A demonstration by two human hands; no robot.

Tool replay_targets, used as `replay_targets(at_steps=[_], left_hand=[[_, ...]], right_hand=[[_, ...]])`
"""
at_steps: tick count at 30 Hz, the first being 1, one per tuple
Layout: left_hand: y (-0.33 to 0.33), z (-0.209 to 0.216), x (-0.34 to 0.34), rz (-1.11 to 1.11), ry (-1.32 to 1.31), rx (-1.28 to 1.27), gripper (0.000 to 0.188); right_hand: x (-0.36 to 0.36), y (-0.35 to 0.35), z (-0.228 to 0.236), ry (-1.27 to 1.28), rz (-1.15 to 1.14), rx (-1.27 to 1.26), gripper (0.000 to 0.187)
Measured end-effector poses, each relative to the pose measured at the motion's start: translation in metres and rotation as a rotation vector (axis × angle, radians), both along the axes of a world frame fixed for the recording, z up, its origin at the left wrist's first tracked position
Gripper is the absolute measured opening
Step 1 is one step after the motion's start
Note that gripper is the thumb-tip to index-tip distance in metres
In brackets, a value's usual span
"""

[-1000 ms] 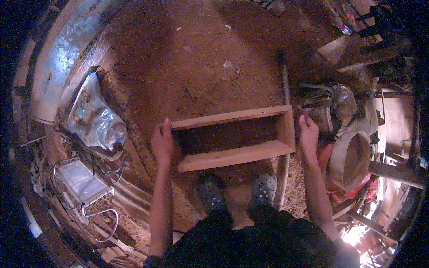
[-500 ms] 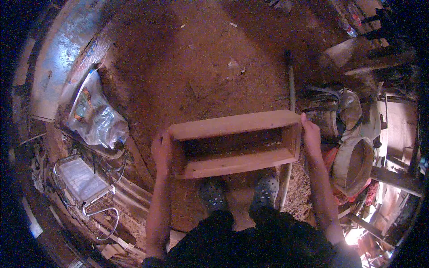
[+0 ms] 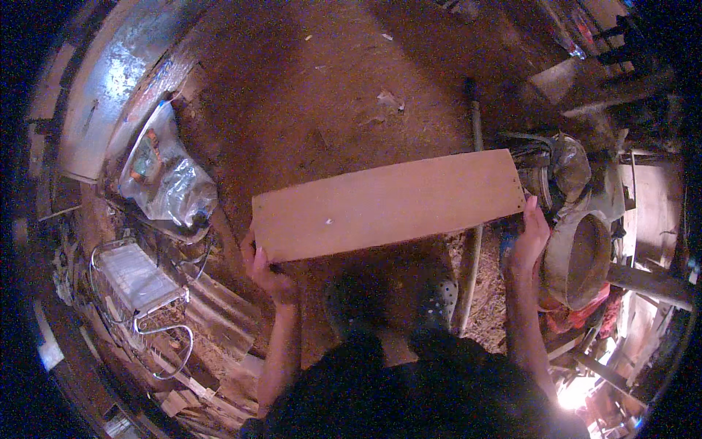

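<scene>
Wooden board (image 3: 387,205), braced between two hands above the shoes (image 3: 443,298).
The left hand (image 3: 272,278) grips its left end at the near corner, the right hand (image 3: 531,240) its right end, probably because holding both ends balances the length and leaves the broad face unobstructed; it slants, right end farther out, over the dirt floor (image 3: 292,110).

The wooden box (image 3: 391,203) is held up at its two short ends, one long, flat side turned to the view. That side is a plain, smooth-looking board of reddish-tan wood with straight-cut ends, dotted with small dark spots near both ends, perhaps nail heads or holes, and marked by one pale fleck left of its middle. It slants, its right end farther from the body than its left.
</scene>
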State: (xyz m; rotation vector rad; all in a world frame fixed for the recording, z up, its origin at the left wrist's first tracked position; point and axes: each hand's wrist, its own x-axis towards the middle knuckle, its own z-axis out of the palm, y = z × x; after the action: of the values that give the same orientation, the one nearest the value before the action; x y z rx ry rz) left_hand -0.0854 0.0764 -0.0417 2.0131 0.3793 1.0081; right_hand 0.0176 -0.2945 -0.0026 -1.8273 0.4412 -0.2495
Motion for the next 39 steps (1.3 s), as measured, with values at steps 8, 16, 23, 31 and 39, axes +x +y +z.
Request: replay_targets(at_steps=[8,16,23,31,39], left_hand=[[-0.003,-0.026,-0.003,0.022,0.265,-0.308,0.042],[-0.007,-0.017,-0.003,0.053,0.323,-0.418,0.045],[-0.009,-0.026,-0.007,0.090,0.315,-0.466,0.045],[-0.011,0.004,-0.020,0.079,0.573,-0.094,0.042],[-0.004,0.006,-0.020,0.054,0.453,-0.360,0.035]], right_hand=[[-0.003,-0.007,-0.031,0.073,-0.004,-0.104,0.031],[-0.017,-0.008,-0.016,0.194,-0.021,-0.065,0.036],[-0.025,-0.005,-0.009,0.153,0.064,-0.069,0.037],[-0.021,0.001,-0.011,0.266,0.110,-0.357,0.035],[-0.014,0.120,-0.009,-0.176,1.020,-0.804,0.031]])
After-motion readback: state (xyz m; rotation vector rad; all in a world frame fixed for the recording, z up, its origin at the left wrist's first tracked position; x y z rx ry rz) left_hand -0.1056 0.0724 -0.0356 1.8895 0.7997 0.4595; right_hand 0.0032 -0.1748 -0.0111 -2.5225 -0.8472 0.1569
